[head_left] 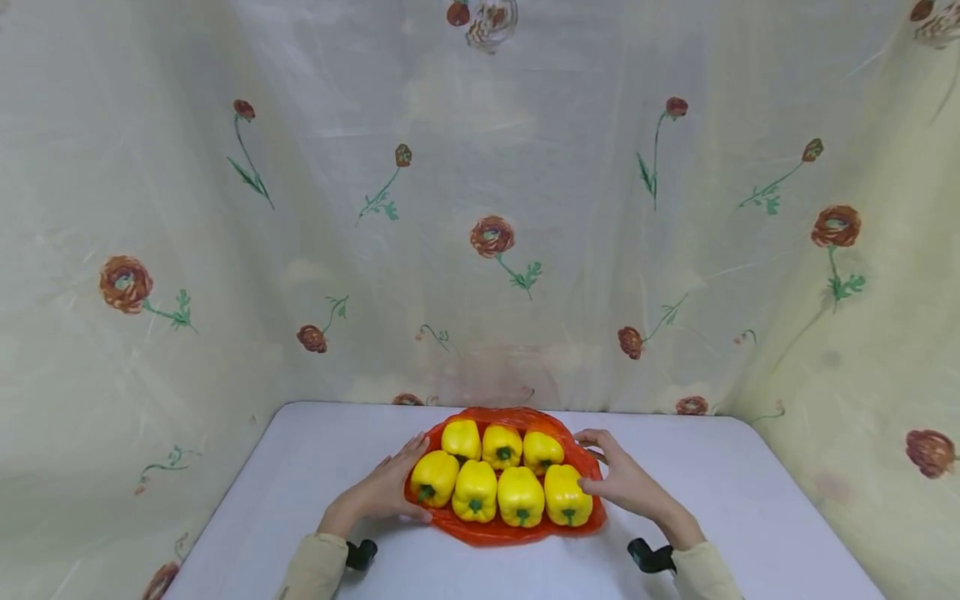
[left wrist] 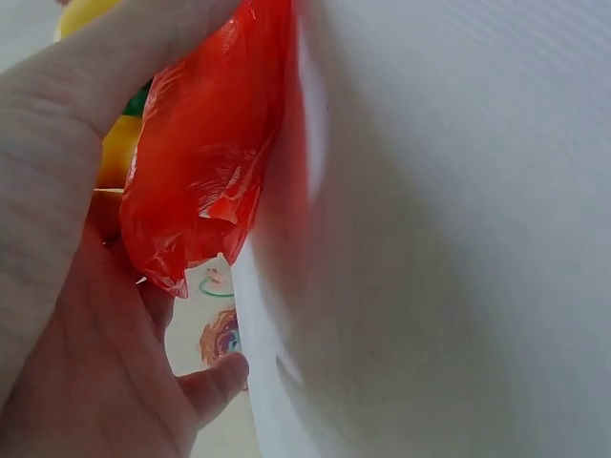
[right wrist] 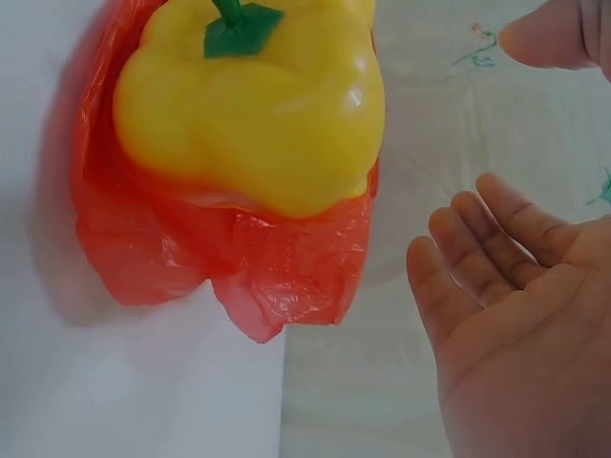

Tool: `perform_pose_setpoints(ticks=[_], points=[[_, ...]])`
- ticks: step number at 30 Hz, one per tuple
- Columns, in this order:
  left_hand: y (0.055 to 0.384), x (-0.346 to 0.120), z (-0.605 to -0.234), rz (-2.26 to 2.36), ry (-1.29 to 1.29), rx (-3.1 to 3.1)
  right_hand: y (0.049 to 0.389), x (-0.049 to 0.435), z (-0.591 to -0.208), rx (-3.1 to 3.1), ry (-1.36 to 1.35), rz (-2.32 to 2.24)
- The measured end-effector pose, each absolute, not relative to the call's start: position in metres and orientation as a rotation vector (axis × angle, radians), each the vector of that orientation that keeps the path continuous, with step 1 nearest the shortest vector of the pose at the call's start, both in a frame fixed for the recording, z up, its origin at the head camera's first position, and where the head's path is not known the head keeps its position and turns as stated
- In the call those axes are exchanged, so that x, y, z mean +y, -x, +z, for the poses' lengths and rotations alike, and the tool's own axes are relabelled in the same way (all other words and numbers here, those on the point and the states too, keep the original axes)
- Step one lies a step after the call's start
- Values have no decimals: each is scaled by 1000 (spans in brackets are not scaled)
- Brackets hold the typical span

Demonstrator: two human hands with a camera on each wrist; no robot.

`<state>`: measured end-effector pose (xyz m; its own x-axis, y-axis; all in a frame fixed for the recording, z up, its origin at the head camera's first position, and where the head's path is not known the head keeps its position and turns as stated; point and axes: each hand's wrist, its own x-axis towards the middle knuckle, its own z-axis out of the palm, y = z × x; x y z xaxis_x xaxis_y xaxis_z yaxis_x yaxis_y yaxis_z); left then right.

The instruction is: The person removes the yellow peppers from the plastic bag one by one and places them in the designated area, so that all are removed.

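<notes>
Several yellow bell peppers (head_left: 475, 490) with green stems stand in two rows inside a red plastic bag (head_left: 495, 535), its edge spread low around them. My left hand (head_left: 382, 490) lies against the bag's left side, fingers along the back and thumb near the front corner. In the left wrist view, the red plastic (left wrist: 205, 153) hangs between thumb and fingers. By the bag's right side, my right hand (head_left: 630, 479) has its fingers spread and loosely bent. The right wrist view shows that hand (right wrist: 535, 334) apart from the nearest pepper (right wrist: 253, 114), with nothing in its palm.
The bag sits near the far edge of a white table (head_left: 502, 575). A pale curtain (head_left: 570, 200) printed with red flowers hangs behind and on both sides. Black wrist mounts (head_left: 362, 555) show beneath both wrists.
</notes>
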<state>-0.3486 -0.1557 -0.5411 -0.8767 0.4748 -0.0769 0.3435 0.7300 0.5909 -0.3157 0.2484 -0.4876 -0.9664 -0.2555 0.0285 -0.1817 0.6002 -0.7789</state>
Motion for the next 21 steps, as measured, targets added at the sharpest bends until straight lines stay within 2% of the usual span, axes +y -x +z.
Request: perform_pose_setpoints(ticks=[21], points=[[350,-157,-546,861,-607,2690,323,245,-520,2505,291,-1322]])
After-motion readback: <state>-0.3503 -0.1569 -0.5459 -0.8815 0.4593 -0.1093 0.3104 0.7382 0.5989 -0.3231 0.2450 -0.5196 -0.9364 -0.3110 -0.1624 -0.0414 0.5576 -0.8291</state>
